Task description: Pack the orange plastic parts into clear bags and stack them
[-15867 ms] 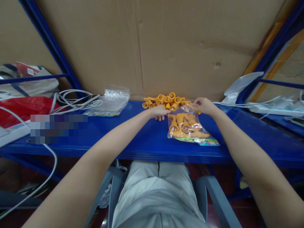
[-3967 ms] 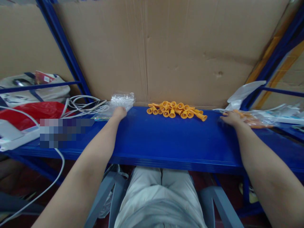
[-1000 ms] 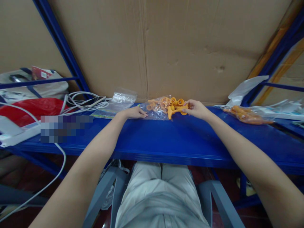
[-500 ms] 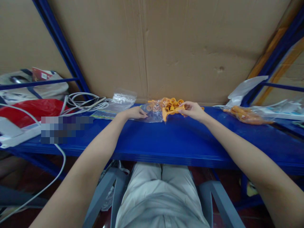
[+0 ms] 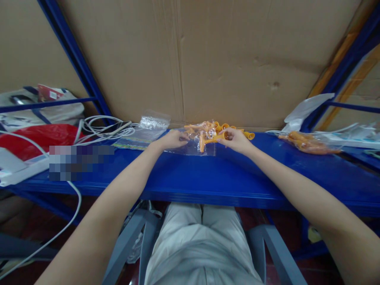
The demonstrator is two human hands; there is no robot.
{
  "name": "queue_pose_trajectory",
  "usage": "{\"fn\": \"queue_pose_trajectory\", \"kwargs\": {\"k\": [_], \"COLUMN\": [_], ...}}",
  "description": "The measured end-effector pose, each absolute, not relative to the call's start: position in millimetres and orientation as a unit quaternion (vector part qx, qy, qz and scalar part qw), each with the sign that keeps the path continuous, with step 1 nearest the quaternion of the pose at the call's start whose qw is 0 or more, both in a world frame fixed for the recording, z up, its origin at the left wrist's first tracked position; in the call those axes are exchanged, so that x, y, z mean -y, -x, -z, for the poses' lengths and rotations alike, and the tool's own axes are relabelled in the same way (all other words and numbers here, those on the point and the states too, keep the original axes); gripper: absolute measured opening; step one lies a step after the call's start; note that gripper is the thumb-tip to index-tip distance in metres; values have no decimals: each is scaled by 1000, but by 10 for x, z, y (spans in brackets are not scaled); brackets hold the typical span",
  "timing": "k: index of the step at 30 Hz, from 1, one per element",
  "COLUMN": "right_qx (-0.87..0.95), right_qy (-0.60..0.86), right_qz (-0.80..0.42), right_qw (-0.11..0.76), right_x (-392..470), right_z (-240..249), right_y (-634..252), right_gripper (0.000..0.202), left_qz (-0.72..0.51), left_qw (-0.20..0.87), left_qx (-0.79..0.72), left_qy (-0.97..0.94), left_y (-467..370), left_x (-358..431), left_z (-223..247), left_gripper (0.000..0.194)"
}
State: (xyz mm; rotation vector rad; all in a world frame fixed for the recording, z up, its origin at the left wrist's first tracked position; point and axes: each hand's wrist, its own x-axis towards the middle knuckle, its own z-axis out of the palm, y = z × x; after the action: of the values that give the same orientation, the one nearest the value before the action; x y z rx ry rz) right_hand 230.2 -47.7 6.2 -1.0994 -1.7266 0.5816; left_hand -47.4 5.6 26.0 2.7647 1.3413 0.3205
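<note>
On the blue table lies a clear plastic bag [image 5: 190, 148] with orange plastic pieces in it. My left hand [image 5: 174, 139] is closed on the bag's left part. My right hand [image 5: 236, 140] pinches an orange T-shaped plastic piece [image 5: 212, 140] by its wide tube end, and the crossbar points left, at the bag. I cannot tell whether that crossbar is inside the bag or over it. Several loose orange plastic pieces [image 5: 249, 135] with hollow round ends lie just behind and beside my right hand, partly hidden by it.
Another clear bag of orange pieces [image 5: 308, 142] lies at the right. Flat clear bags [image 5: 151, 128] and coiled white cables [image 5: 109, 124] are at the left, beside a red bag [image 5: 44, 136]. A cardboard sheet [image 5: 222, 59] stands behind the blue table [image 5: 204, 178].
My right hand has moved left with the orange T-shaped piece, so its crossbar now meets the bag. My left hand has shifted slightly right and up, with its fingers curled more.
</note>
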Motion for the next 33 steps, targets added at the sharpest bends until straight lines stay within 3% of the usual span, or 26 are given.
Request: {"fn": "queue_pose_trajectory", "kwargs": {"k": [8,15,26,33], "right_qx": [671,637,612,698], "right_qy": [459,464,473,481], "right_qz": [-334,-369,-387,-291], "right_qw": [478,494,501,445], "right_x": [536,563,578,533], "right_z": [-70,-84,-123,-211], "right_y": [-2225,-2190,-2072,-1976], "right_gripper": [20,20,13,9], "left_qz": [-131,-146,-166,-167], "left_qw": [-59,-124,-145,-171], "left_qx": [-355,-319,-336,-302], "left_qy": [-924,-928,-916,-923], "left_y": [244,130,50,-54], "left_x": [61,175,228,272], "left_z": [-139,-147,-203,-233], "left_gripper": [66,58,30,38]}}
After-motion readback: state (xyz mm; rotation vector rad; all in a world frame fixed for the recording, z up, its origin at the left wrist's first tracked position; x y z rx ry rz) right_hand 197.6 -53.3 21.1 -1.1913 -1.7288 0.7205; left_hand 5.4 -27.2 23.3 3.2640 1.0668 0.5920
